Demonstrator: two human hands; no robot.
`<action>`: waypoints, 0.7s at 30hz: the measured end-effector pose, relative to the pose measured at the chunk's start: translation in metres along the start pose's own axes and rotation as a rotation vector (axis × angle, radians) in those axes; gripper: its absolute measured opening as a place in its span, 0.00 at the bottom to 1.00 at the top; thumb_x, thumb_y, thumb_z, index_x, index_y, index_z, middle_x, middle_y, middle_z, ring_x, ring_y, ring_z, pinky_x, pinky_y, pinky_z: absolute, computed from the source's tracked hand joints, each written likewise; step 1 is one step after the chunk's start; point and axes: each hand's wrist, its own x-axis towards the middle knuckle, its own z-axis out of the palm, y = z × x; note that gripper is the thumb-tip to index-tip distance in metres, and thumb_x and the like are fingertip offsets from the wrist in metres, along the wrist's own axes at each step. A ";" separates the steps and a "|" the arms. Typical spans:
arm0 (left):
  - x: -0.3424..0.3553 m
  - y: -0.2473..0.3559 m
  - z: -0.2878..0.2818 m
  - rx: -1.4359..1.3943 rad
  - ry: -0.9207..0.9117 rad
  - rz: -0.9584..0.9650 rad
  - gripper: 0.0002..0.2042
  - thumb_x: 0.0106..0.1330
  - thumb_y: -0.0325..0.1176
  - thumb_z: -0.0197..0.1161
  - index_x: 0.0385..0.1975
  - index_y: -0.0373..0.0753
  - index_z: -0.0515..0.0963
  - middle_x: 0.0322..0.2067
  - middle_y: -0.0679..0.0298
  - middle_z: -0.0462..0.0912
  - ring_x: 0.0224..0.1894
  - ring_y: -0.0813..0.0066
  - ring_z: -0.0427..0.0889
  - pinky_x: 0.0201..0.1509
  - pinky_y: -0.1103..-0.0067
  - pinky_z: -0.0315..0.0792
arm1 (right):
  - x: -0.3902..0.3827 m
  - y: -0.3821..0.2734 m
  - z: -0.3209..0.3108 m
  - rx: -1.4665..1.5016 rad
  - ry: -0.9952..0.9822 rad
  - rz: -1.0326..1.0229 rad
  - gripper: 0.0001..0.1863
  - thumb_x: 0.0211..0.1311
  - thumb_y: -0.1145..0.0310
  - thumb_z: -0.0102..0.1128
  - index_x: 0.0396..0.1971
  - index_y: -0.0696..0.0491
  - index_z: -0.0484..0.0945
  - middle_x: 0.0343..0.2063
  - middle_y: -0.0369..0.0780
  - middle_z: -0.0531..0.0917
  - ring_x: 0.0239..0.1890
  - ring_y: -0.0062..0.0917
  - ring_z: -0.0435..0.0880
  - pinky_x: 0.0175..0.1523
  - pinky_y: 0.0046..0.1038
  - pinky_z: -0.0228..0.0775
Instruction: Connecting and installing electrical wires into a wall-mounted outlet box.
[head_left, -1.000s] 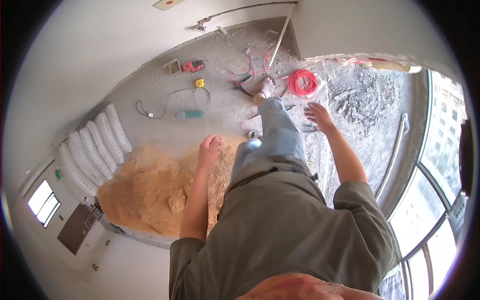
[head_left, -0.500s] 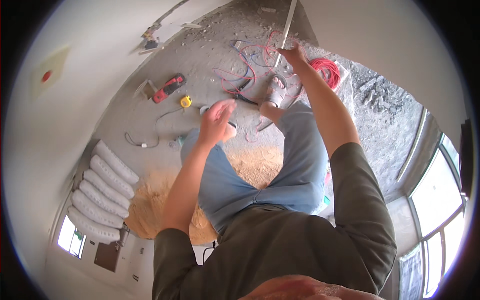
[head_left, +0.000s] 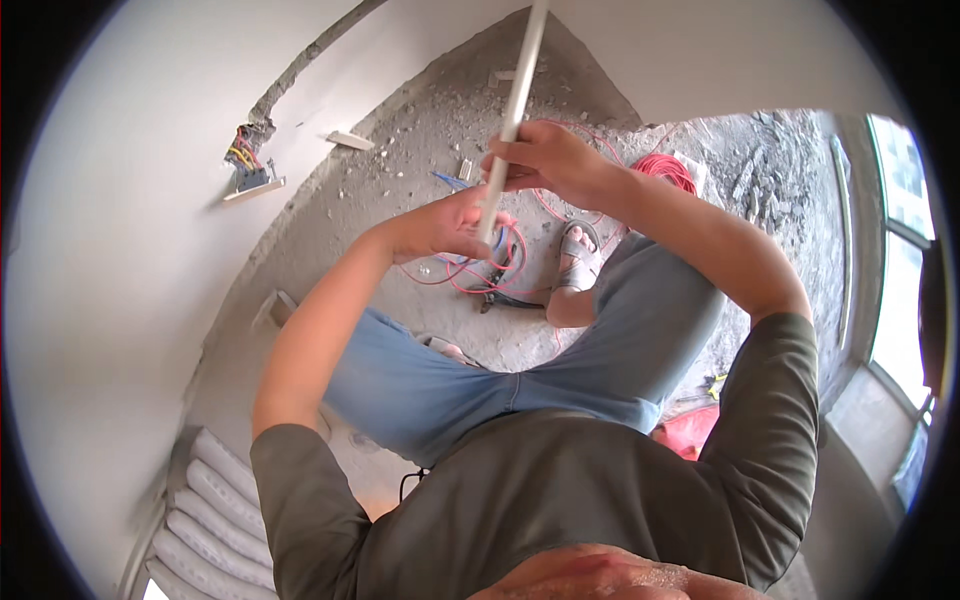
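Holding 1 wht pole (head_left: 522,80) (2 hands (head_left: 556,160))

From here I see a smooth, plastic-looking white tube (head_left: 522,80), rough, gritty concrete floor (head_left: 410,165), smooth matt wall (head_left: 130,250), plastic-coated red wire (head_left: 668,172) and denim trousers (head_left: 655,300).

The right hand (head_left: 555,162) grips a long white pole (head_left: 518,90) partway along, its fingers wrapped around the shaft. The left hand (head_left: 440,228) is at the pole's lower end, though whether it is closed around it is unclear. The pole leans up toward the top edge. Below the hands, red and blue wires (head_left: 515,262) lie tangled on the dusty floor near a sandalled foot (head_left: 578,258). A red coil (head_left: 665,172) sits beyond the right forearm. At left, coloured leads (head_left: 243,152) poke from a hole in the white wall (head_left: 130,200), and pale sacks (head_left: 222,490) are stacked lower down.
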 end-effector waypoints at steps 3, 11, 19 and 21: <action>-0.034 0.012 0.008 -0.038 -0.074 -0.029 0.35 0.62 0.32 0.67 0.66 0.33 0.58 0.46 0.59 0.81 0.51 0.76 0.78 0.58 0.78 0.69 | 0.003 -0.009 0.024 0.126 0.013 -0.043 0.16 0.69 0.64 0.56 0.48 0.59 0.70 0.44 0.45 0.80 0.49 0.31 0.82 0.59 0.35 0.76; -0.096 0.005 0.021 -0.154 0.322 0.192 0.15 0.75 0.37 0.50 0.49 0.31 0.73 0.25 0.68 0.73 0.31 0.79 0.75 0.52 0.73 0.74 | 0.033 -0.041 0.063 0.170 0.152 -0.325 0.11 0.69 0.68 0.54 0.45 0.58 0.69 0.41 0.45 0.82 0.44 0.32 0.85 0.51 0.32 0.79; -0.113 0.029 0.034 -0.077 0.589 0.329 0.22 0.76 0.47 0.47 0.42 0.30 0.75 0.18 0.74 0.62 0.20 0.84 0.63 0.31 0.79 0.71 | 0.062 -0.075 0.052 0.304 0.376 -0.457 0.14 0.71 0.67 0.51 0.48 0.62 0.71 0.40 0.48 0.83 0.45 0.33 0.84 0.53 0.32 0.78; -0.120 0.029 0.027 -0.028 0.609 0.350 0.22 0.76 0.48 0.46 0.42 0.30 0.75 0.16 0.76 0.59 0.17 0.86 0.58 0.24 0.82 0.65 | 0.066 -0.081 0.052 0.379 0.353 -0.488 0.15 0.71 0.67 0.51 0.49 0.63 0.72 0.40 0.47 0.83 0.45 0.31 0.84 0.52 0.30 0.78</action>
